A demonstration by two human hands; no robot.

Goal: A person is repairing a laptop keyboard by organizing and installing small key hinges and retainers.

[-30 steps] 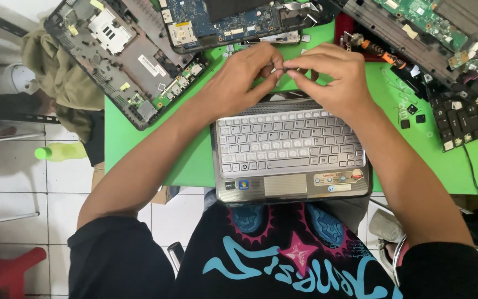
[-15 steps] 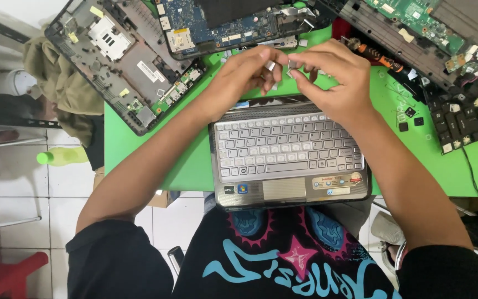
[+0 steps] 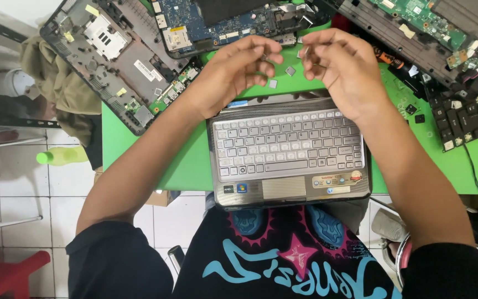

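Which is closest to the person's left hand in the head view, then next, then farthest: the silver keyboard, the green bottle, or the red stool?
From the left hand:
1. Silver keyboard, just below the hand.
2. Green bottle, lower left, on the floor.
3. Red stool, bottom left corner.

head-worn view, straight down, close above table [image 3: 139, 160]

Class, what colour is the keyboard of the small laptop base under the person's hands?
Silver-grey: the keyboard has pale silver keys in a matching silver frame, shown best in the head view.
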